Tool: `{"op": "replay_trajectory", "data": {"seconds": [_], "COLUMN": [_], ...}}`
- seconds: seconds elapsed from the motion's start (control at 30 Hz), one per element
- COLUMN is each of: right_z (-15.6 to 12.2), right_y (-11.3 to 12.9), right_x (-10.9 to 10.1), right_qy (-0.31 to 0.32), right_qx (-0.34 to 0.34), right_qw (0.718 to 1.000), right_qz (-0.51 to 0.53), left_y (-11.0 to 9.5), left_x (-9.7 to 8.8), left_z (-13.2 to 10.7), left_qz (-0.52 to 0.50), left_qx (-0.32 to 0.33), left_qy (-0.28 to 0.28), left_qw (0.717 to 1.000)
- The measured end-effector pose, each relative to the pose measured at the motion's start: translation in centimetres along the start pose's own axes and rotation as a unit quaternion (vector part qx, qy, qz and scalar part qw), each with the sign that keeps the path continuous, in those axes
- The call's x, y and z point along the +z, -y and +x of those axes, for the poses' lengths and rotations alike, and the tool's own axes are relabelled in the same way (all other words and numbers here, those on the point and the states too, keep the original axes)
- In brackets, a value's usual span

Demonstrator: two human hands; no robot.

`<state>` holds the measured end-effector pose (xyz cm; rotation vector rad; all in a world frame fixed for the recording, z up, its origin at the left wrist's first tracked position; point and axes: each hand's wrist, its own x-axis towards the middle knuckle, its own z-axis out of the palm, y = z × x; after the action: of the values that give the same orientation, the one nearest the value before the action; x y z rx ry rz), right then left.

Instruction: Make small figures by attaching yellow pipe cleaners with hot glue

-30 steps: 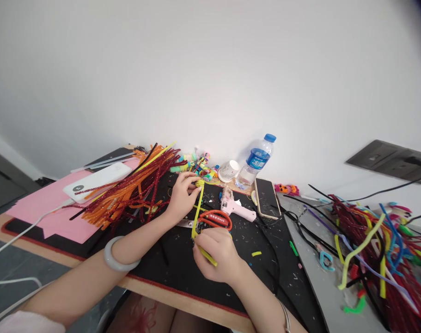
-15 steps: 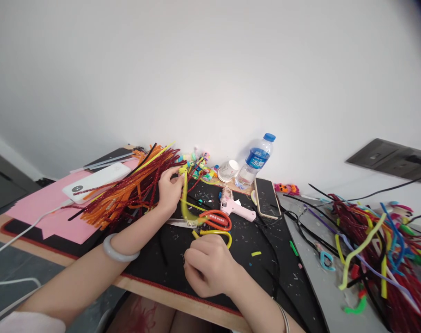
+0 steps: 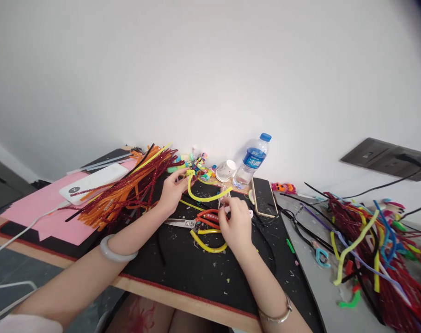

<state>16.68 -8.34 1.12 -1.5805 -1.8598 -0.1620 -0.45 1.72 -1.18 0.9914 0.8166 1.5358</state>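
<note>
My left hand pinches the coiled end of a yellow pipe cleaner. The rest of it bends down and runs right in a curve, its free end just above my right fingers. My right hand, fingers curled, is over the pink glue gun and beside the scissors' handles; what is under its fingertips is hidden. On the black mat lie the scissors, with red and yellow handles, blades pointing left.
A bundle of orange and dark red pipe cleaners lies left, partly over a white device and pink paper. Behind stand a water bottle, tipped paper cup and phone. More pipe cleaners spread on the right.
My right hand has moved up and away from me, from in front of the scissors to the glue gun. The yellow pipe cleaner's free end has swung up and right.
</note>
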Motion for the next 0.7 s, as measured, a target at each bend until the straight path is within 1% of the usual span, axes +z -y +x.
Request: {"op": "replay_trajectory", "data": {"seconds": [0.07, 0.13, 0.23, 0.33, 0.43, 0.6, 0.7], "right_z": [0.3, 0.5, 0.5, 0.6, 0.7, 0.8, 0.7], "right_y": [-0.7, -1.4, -2.2, -2.5, -2.4, -2.3, -2.6], "right_x": [0.1, 0.3, 0.4, 0.3, 0.1, -0.2, -0.1], "right_qy": [0.010, 0.037, 0.094, 0.132, 0.143, 0.149, 0.153], "right_qx": [0.063, 0.121, 0.170, 0.184, 0.190, 0.199, 0.206], "right_qw": [0.996, 0.986, 0.971, 0.963, 0.960, 0.957, 0.955], "right_qz": [-0.062, -0.112, -0.139, -0.143, -0.148, -0.151, -0.148], "left_y": [-0.2, -0.5, -0.8, -0.9, -0.9, -1.2, -1.4], "left_x": [0.2, 0.5, 0.8, 0.9, 0.9, 1.0, 1.0], "left_z": [-0.3, -0.5, -0.9, -1.1, -1.3, -1.5, -1.6], "left_qz": [-0.013, -0.023, -0.025, -0.026, -0.031, -0.066, -0.066], "left_qx": [-0.023, -0.045, -0.080, -0.103, -0.121, -0.149, -0.164], "left_qy": [0.036, 0.071, 0.104, 0.138, 0.161, 0.179, 0.174], "left_qw": [0.999, 0.996, 0.991, 0.985, 0.979, 0.970, 0.969]}}
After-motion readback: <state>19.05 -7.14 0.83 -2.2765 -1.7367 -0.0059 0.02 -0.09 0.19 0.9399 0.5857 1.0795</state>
